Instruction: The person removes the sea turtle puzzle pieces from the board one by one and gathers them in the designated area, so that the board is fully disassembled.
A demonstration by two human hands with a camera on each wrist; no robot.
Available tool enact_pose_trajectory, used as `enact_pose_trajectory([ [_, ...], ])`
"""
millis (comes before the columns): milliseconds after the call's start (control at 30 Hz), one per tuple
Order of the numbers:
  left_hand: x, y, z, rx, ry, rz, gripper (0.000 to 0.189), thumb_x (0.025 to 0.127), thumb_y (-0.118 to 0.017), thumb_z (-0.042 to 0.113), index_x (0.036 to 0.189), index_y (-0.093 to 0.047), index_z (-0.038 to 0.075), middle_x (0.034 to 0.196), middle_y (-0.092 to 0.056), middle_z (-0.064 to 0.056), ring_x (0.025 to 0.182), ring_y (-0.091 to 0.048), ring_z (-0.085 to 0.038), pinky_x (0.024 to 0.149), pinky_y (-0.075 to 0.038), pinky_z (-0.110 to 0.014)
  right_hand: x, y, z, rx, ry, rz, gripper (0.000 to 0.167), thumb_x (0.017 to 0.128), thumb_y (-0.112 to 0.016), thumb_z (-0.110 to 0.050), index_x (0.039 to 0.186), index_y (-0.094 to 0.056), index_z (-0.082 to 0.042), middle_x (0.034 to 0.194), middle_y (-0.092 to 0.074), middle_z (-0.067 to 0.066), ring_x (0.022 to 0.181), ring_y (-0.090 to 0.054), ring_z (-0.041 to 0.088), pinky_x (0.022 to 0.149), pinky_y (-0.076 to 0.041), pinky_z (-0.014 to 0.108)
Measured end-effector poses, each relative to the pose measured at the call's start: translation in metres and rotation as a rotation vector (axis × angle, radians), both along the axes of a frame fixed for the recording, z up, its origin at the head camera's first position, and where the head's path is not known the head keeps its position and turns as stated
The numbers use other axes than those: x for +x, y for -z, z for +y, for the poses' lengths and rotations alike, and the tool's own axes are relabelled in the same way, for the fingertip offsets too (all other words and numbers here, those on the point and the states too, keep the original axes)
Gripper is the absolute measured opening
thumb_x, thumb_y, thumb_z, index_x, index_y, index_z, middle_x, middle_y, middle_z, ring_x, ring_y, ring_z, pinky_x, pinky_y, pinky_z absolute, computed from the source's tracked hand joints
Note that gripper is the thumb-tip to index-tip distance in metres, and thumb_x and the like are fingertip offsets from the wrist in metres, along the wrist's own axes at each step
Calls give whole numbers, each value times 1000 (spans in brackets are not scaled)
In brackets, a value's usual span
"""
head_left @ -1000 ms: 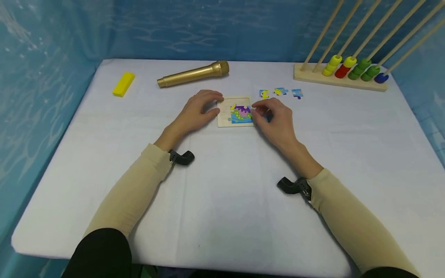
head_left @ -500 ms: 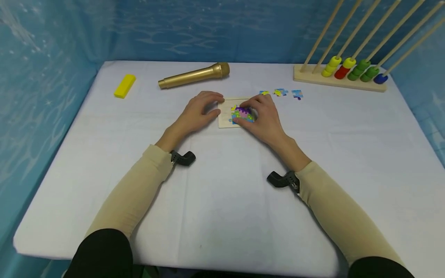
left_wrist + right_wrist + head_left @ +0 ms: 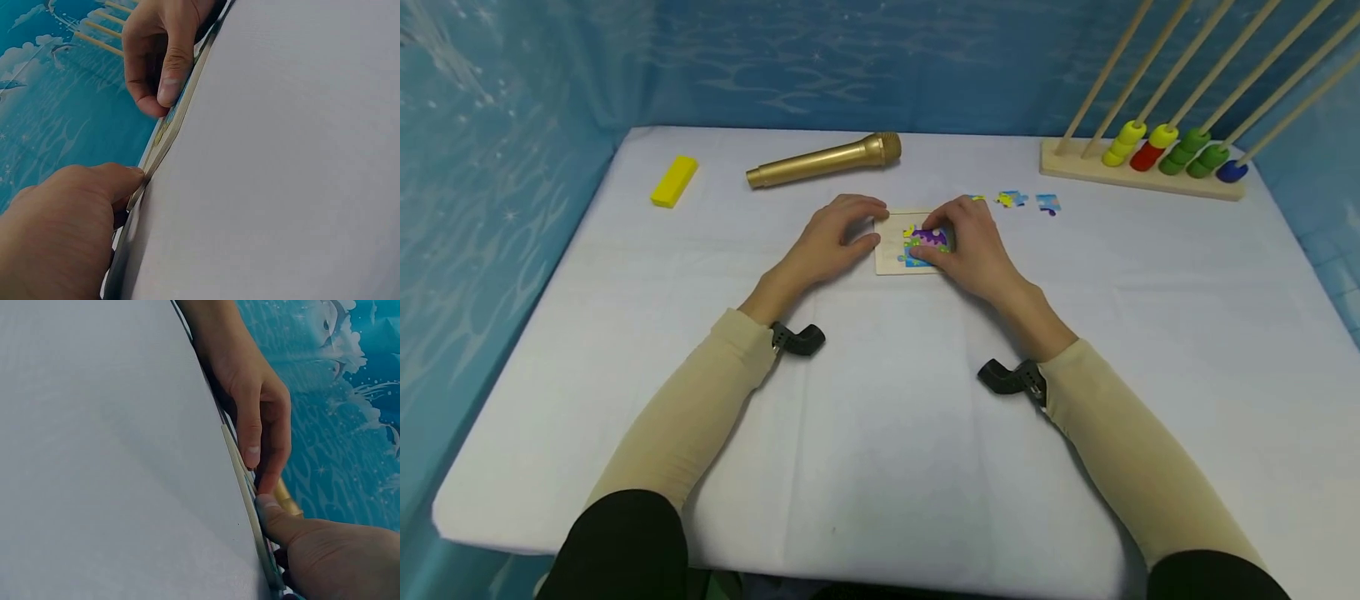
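Observation:
A small wooden puzzle board (image 3: 889,264) lies on the table, with joined puzzle pieces (image 3: 929,238) in purple, green, yellow and blue on it. My left hand (image 3: 829,236) holds the board at its left edge, index finger near the upper corner and thumb lower down. Over the right part of the board, my right hand (image 3: 976,250) bends its thumb and index finger about the colourful pieces, hiding their right side. Both fingertips rest low on the board in the left wrist view. Loose pieces (image 3: 1012,198) lie behind the right hand, one mostly covered by it.
A gold microphone (image 3: 824,162) lies at the back of the white table (image 3: 880,433). To its left is a yellow block (image 3: 674,182). A wooden bead rack (image 3: 1142,177) with tall rods and coloured beads stands at the back right.
My right hand has moved left from the board's right edge to over the pieces, then stayed nearly still there. The left hand has kept its place at the board.

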State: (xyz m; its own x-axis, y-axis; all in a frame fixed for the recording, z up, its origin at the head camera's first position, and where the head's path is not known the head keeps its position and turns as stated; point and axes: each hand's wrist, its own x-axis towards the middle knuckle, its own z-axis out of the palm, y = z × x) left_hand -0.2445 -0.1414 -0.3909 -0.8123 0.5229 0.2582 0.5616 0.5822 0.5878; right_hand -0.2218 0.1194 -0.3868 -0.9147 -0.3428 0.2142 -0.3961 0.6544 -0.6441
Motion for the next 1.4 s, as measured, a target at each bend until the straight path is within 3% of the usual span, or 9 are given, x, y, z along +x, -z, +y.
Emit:
enact_pose_trajectory([
  [300, 0, -2, 0, -14, -8, -10, 39, 104, -67, 22, 142, -65, 11, 153, -59, -6, 149, -45, -21, 127, -30, -36, -2, 1, 0, -48, -23, -9, 43, 92, -84, -26, 125, -66, -4, 122, -65, 13, 122, -51, 29, 110, -37, 49],
  [667, 1, -1, -1, -11, -13, -16, 38, 104, -67, 21, 141, -66, 11, 153, -59, -6, 149, -45, -21, 127, -30, -36, -1, 1, -2, -73, -41, -27, 38, 92, -85, -22, 123, -72, -5, 120, -60, 14, 115, -51, 28, 101, -40, 45],
  [833, 0, -1, 0, -1, -8, -13, 38, 104, -67, 19, 140, -66, 10, 152, -59, -7, 149, -46, -21, 127, -30, -35, -1, 1, -1, -41, -26, -19, 45, 93, -84, -25, 129, -69, -3, 122, -59, 16, 117, -54, 30, 104, -40, 48],
  [1033, 1, -2, 1, -1, -4, -12, 38, 104, -67, 20, 141, -66, 10, 152, -59, -6, 148, -46, -21, 126, -30, -35, -1, 1, -1, -13, -28, -9, 38, 94, -83, -26, 122, -71, -3, 122, -58, 15, 121, -52, 30, 108, -41, 48],
  [1400, 1, -3, 1, -6, -6, -7, 38, 104, -68, 19, 140, -66, 9, 152, -59, -7, 148, -46, -21, 127, -30, -35, -2, 0, -2, -2, -40, -24, 42, 95, -82, -26, 125, -65, -1, 128, -60, 16, 126, -48, 31, 113, -38, 48],
])
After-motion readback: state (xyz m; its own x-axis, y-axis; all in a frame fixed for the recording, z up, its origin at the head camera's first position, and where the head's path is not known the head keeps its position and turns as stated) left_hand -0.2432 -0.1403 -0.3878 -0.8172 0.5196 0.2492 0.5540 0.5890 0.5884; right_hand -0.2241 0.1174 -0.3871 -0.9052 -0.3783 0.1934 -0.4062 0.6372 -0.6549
